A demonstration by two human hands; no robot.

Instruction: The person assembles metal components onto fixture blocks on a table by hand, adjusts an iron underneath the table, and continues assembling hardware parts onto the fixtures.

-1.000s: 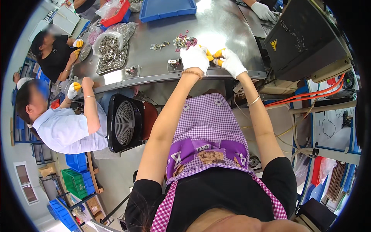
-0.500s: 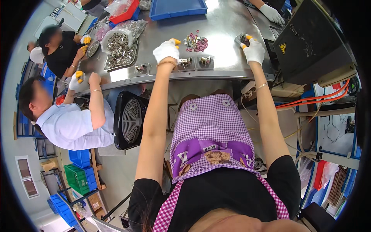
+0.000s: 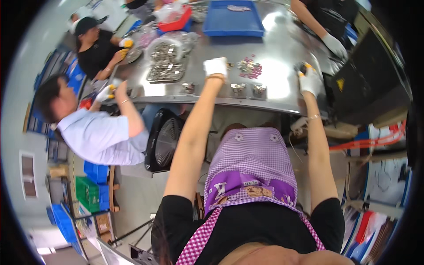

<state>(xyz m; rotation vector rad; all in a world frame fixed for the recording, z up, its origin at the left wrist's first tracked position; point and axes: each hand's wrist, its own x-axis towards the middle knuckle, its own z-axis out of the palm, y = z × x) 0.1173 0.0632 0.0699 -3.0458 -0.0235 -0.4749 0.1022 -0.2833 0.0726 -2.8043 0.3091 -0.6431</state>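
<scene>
Pink parts (image 3: pixel 251 69) inside table edge (image 3: pixel 229 102), left hand (image 3: pixel 215 67) near; bare steel (image 3: pixel 282 78) toward right hand (image 3: pixel 310 81); grips unclear.

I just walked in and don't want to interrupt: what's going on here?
At a metal table, the person's gloved right hand is at a small dark thing; blur hides the grip. The left hand is left of a pile of pink and silver parts; I can't tell whether it holds anything. Two metal pieces sit near the front edge. Co-workers are at the left.

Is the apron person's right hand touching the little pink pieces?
Apart. The head view shows shiny tabletop between the right hand and the pink pieces.
</scene>
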